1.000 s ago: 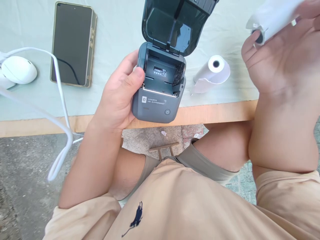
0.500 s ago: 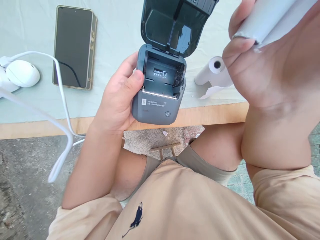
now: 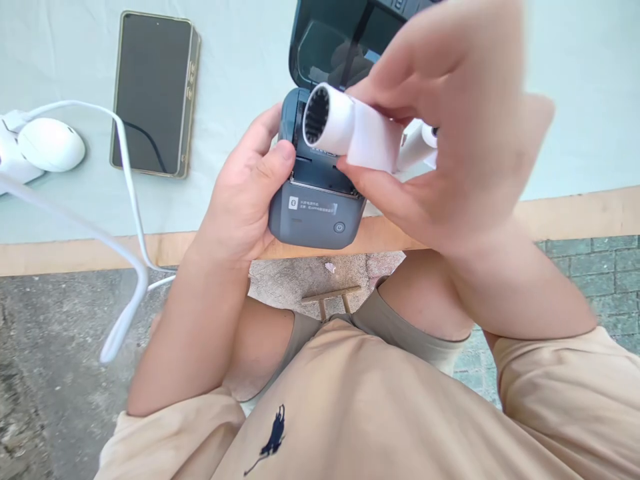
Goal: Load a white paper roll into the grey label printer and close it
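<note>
My left hand [image 3: 250, 180] grips the left side of a dark grey-blue label printer [image 3: 320, 220], thumb on the rim of its compartment. The printer's dark translucent lid [image 3: 325, 47] stands raised at the far side. Between the thumb and fingers of my right hand [image 3: 425, 133] is a white paper roll [image 3: 370, 137], held over the right part of the compartment. Its hollow end, dark and ridged inside, points left. The roll hides part of the compartment. Behind my right fingers, a second white roll [image 3: 413, 147] shows only in part on the table.
A phone [image 3: 153, 93] in a clear case lies on the pale green cloth [image 3: 240, 53] at the left. Beside it are a white rounded device [image 3: 53, 145] and a white cable [image 3: 123, 160] that hangs over the wooden table edge [image 3: 590, 210].
My right hand has come down and left from the upper right, bringing the paper roll over the printer. The roll's hollow end now shows. The printer has shifted only slightly in view.
</note>
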`<state>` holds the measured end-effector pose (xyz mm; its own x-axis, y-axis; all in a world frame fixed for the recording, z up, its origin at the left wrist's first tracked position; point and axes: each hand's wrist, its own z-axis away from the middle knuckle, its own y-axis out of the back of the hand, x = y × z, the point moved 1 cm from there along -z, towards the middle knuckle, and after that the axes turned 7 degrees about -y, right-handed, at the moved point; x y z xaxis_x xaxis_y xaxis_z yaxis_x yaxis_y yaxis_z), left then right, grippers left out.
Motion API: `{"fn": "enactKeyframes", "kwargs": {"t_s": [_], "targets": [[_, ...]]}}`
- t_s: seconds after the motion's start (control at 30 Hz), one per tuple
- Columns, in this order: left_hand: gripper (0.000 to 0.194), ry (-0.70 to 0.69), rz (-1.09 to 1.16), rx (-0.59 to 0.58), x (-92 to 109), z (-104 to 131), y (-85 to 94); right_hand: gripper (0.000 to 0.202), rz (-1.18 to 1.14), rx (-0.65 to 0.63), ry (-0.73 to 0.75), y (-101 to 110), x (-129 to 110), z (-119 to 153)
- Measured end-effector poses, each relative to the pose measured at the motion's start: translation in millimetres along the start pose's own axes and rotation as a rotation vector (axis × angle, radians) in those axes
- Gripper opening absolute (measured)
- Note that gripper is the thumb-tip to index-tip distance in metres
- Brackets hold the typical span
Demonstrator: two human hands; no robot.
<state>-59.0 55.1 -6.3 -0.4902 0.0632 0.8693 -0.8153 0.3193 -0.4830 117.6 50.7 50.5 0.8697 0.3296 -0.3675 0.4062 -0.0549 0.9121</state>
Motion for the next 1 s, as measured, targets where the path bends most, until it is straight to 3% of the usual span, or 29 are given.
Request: {"fn": "enactKeyframes", "kwargs": {"t_s": [0.13,0.23,0.37,0.5,0.67,0.8,1.0], "targets": [[0.038,-0.014,0.012,-0.003,1.6,0.8,-2.0,0.028,0.089,0.003,-0.120,-2.8,-8.9,-5.0],[0.037,-0.010,-0.022,0.015,0.9,0.8,-1.0,0.022,0.131,0.009,-0.071,-6.7,-12.1,-4.8],[0.045,-0.056,-0.088,0.001,-0.4,-0.1,0.9,0.022,0.141,0.117,0.039,-12.3,-11.8,-0.7],[0.045,-0.024,-0.136,0.014,-3.2,-1.5,3.2,0.018,0.094,0.111,0.042,-14.8,-10.5,2.2],[0.065,-0.076,-0.125,-0.032,-9.7,-4.8,11.3,0.018,0.056,0.250,0.179,-16.5,-9.8,4.7],[0.056,-0.060,-0.111,-0.035,-12.5,-4.4,15.1,0.013,0.037,0.336,0.313,-18.5,-7.9,5.3],[0.061,-0.011,-0.128,-0.003,-13.0,-2.3,15.0,0.007,0.115,0.290,0.186,-18.5,-1.5,3.5]]}}
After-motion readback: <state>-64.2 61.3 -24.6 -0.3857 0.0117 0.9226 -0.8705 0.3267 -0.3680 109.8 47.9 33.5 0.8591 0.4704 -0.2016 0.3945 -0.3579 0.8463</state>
